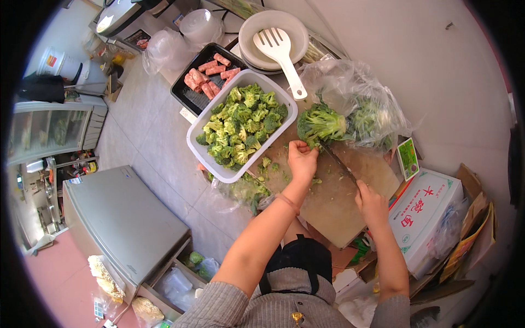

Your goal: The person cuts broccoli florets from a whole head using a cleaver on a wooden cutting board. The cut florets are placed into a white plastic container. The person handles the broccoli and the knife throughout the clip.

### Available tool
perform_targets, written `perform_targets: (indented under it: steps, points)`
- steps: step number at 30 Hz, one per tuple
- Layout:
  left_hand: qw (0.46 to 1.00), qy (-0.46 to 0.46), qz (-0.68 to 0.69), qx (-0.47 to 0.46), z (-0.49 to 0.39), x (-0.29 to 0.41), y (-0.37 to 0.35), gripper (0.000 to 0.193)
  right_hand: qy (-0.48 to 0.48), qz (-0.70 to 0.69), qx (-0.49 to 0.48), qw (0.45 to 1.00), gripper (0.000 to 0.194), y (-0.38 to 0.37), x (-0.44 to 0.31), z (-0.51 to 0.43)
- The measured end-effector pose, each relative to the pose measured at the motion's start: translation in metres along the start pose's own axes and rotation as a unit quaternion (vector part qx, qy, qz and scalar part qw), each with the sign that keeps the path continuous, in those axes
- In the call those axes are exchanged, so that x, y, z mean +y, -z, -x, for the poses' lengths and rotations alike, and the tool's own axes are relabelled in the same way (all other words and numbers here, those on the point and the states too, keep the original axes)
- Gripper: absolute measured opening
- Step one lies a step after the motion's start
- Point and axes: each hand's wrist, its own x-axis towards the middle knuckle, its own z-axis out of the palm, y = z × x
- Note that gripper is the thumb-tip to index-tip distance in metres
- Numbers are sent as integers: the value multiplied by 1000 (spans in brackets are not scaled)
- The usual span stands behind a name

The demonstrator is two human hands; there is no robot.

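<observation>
My right hand (371, 201) grips the handle of a dark-bladed knife (339, 162), whose blade reaches the underside of a broccoli head (322, 123) on the cutting board (348, 205). At the broccoli's near edge is my left hand (302, 158), fingers curled together beside the knife tip; they seem to pinch a small green piece, mostly hidden. A pale plastic tub (242, 177) full of cut broccoli florets (246, 123) stands to the left. Small broccoli scraps (266, 162) lie between the tub and my left hand.
Behind the tub, a black tray (184, 92) holds rolled meat pieces (199, 78). A white slotted spoon (283, 49) rests across a bowl (297, 24). Bagged broccoli (371, 117) lies at the board's far right, a printed carton (426, 217) at right. A bag of trimmings (244, 190) hangs near the left edge.
</observation>
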Motion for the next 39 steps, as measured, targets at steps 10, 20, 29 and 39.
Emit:
perform_targets:
  steps: [10,20,29,39]
  points:
    - [998,-35,-25,42,68,-37,102,20,-148,-334,-88,927,21,-10,-40,85]
    - [998,4,-49,45,68,-59,113,17,-100,-229,-160,955,21,-41,-63,93]
    - [946,-157,-283,17,77,-20,110,40,-45,-254,-17,966,22,-82,-60,105]
    - [847,-350,-399,-6,55,63,97,37,-230,-388,-14,893,19,-70,-23,137]
